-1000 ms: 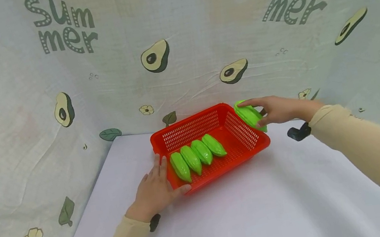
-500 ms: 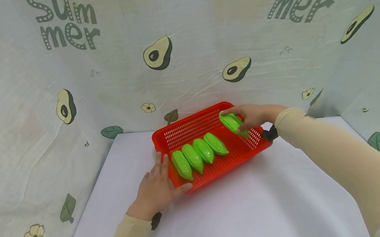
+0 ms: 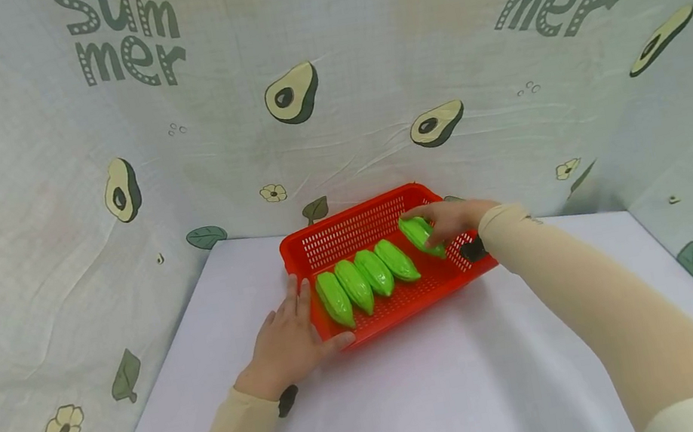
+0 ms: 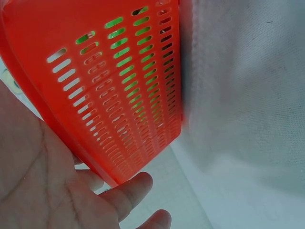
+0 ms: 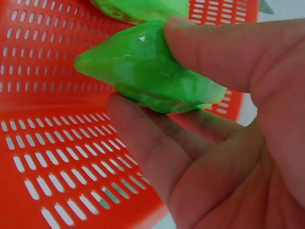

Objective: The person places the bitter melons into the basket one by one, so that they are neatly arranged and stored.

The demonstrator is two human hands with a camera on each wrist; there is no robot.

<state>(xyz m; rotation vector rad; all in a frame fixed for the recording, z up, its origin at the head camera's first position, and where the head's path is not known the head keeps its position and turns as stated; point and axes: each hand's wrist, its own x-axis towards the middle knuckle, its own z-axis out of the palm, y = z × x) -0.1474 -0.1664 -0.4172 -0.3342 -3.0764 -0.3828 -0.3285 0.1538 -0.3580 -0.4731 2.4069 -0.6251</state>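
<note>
A red slotted plastic basket (image 3: 356, 216) stands slightly askew on the white tabletop. Inside it, a row of several glossy green star fruits (image 3: 366, 274) lies toward the left end. My right hand (image 3: 453, 219) reaches in at the right end and holds another star fruit (image 3: 418, 234) low in the basket, right of the row. In the right wrist view, thumb and fingers pinch this star fruit (image 5: 143, 71) from two sides, its pointed tip facing away. My left hand (image 3: 282, 345) rests with spread fingers along the basket's left rim; the left wrist view shows its palm beside the outer wall (image 4: 109, 86).
A pale cloth (image 3: 361, 99) printed with avocados and lettering hangs behind and at both sides, close to the basket's back. The white tabletop (image 3: 446, 398) extends in front of the basket.
My right hand has carried its star fruit from above the basket's right rim leftward and down into the basket. My left hand has stayed on the left rim.
</note>
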